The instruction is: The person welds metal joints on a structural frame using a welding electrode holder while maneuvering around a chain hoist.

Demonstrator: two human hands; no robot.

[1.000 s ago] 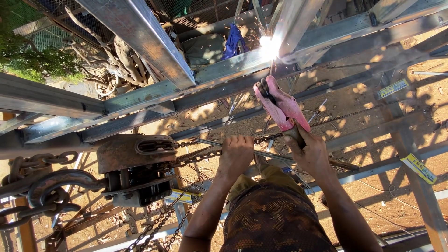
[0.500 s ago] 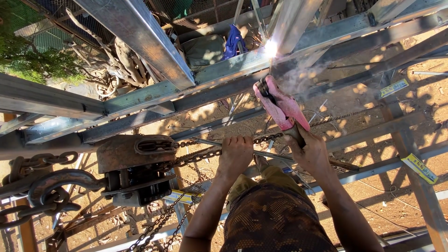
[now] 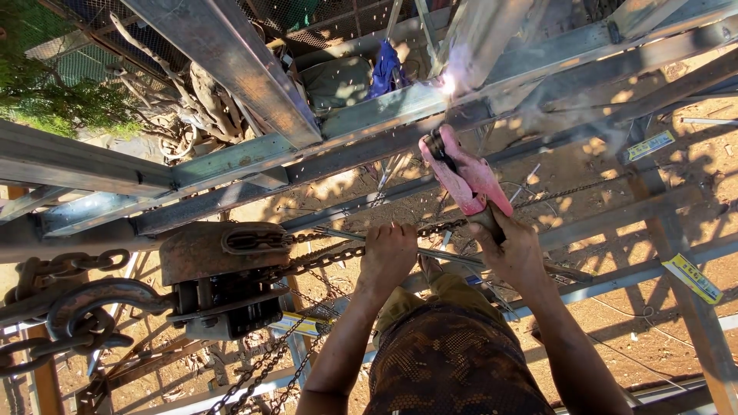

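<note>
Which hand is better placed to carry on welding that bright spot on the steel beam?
Right. The right hand grips the pink electrode holder, whose tip points at the glowing weld spot. The left hand is clamped on a thin metal bar beside the chain.

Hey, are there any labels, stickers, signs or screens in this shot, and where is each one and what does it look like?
Upper label: on a steel bar at upper right, a slanted rectangular sticker, yellow edges, pale middle.
Lower label: on a steel post at lower right, right of the right hand, a slanted yellow rectangle with dark markings.
Third label: on a bar below the chain hoist, a yellow strip with blue, partly hidden.
No screens, signs or packages show.
</note>
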